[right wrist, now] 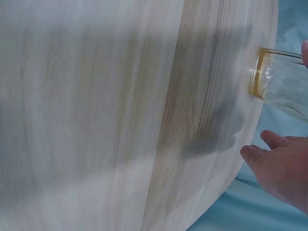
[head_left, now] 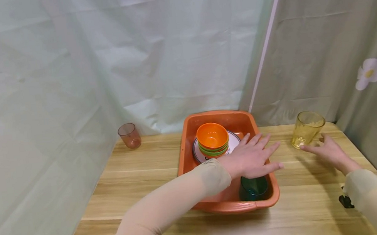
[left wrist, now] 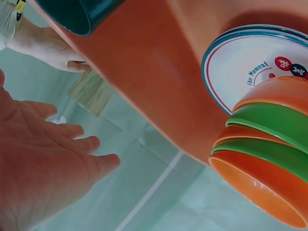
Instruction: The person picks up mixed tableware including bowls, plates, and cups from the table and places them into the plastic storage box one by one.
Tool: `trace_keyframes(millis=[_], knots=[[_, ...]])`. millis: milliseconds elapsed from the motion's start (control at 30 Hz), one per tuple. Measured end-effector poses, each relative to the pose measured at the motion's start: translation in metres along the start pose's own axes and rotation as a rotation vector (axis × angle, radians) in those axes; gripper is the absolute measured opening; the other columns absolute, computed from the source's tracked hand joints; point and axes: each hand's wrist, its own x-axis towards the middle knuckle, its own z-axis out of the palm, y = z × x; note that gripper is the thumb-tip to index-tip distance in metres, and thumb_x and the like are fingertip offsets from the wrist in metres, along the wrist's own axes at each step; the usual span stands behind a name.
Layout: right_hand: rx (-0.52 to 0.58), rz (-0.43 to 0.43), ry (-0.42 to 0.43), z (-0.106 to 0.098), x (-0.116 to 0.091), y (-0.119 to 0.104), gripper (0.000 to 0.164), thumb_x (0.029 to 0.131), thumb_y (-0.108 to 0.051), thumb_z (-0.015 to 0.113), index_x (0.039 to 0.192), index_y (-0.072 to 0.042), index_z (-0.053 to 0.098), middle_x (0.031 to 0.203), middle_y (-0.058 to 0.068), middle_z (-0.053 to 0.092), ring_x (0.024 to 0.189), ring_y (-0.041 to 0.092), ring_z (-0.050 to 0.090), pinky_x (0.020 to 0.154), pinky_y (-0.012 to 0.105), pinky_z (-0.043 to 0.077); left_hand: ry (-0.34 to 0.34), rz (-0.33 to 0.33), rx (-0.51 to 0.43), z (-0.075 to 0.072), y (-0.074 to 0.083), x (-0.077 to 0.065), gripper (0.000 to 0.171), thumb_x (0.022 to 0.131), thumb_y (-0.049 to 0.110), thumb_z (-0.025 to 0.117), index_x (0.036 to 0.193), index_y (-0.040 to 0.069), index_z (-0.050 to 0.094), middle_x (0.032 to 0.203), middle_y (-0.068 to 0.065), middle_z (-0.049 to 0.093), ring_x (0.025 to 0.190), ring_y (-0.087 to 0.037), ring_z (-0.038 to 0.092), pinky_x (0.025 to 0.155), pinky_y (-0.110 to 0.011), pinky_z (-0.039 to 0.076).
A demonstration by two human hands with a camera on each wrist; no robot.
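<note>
My left hand hovers over the right side of an orange basin, palm down with fingers spread and holding nothing. On the far right, my right hand is at a yellow clear cup that stands upright on the table. Its thumb and fingers are parted around the near side of the cup; in the right wrist view the lower fingers are apart from the glass. Inside the basin, a stack of orange and green bowls sits on white plates. A dark green cup is in its near right corner.
A pink clear cup stands at the table's back left. Pale curtains hang behind and on both sides of the wooden table. A small black object lies beside my right sleeve.
</note>
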Motion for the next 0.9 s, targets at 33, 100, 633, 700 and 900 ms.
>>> trace_keyframes(millis=[33, 100, 633, 700, 900], knots=[[0.005, -0.002, 0.004, 0.001, 0.001, -0.001, 0.122, 0.095, -0.057, 0.066, 0.15, 0.021, -0.011, 0.15, 0.053, 0.006, 0.137, 0.07, 0.013, 0.108, 0.077, 0.021, -0.002, -0.003, -0.001, 0.0, 0.0, 0.001, 0.075, 0.099, 0.076, 0.018, 0.164, 0.039, 0.015, 0.171, 0.005, 0.008, 0.157, -0.019, 0.004, 0.125, -0.047, 0.004], [0.014, -0.007, 0.015, 0.002, 0.004, -0.002, 0.121, 0.095, -0.055, 0.067, 0.15, 0.022, -0.01, 0.149, 0.053, 0.007, 0.137, 0.07, 0.014, 0.108, 0.076, 0.021, -0.005, -0.01, 0.0, 0.0, -0.001, 0.004, 0.075, 0.099, 0.077, 0.017, 0.164, 0.04, 0.014, 0.171, 0.005, 0.008, 0.157, -0.018, 0.004, 0.125, -0.047, 0.003], [0.118, -0.044, 0.071, 0.014, 0.018, 0.0, 0.101, 0.098, -0.042, 0.069, 0.149, 0.024, 0.012, 0.15, 0.05, 0.019, 0.138, 0.064, 0.023, 0.11, 0.072, 0.025, -0.038, -0.016, -0.002, -0.001, 0.004, 0.013, 0.076, 0.097, 0.079, 0.016, 0.164, 0.042, 0.011, 0.171, 0.008, 0.002, 0.157, -0.016, -0.001, 0.125, -0.044, -0.001], [0.119, -0.049, 0.081, 0.015, 0.019, 0.001, 0.097, 0.098, -0.042, 0.068, 0.148, 0.024, 0.016, 0.148, 0.049, 0.024, 0.137, 0.062, 0.027, 0.11, 0.071, 0.027, -0.044, -0.015, -0.008, 0.0, 0.004, 0.013, 0.076, 0.097, 0.079, 0.015, 0.164, 0.043, 0.01, 0.171, 0.008, 0.001, 0.157, -0.016, -0.002, 0.125, -0.043, -0.002], [0.12, -0.082, 0.12, 0.02, 0.021, -0.002, 0.079, 0.099, -0.04, 0.068, 0.139, 0.02, 0.036, 0.136, 0.038, 0.045, 0.119, 0.043, 0.047, 0.093, 0.047, 0.044, -0.042, -0.014, -0.003, -0.002, 0.005, 0.012, 0.077, 0.097, 0.079, 0.014, 0.164, 0.043, 0.009, 0.172, 0.007, 0.003, 0.157, -0.016, -0.001, 0.125, -0.044, -0.003]])
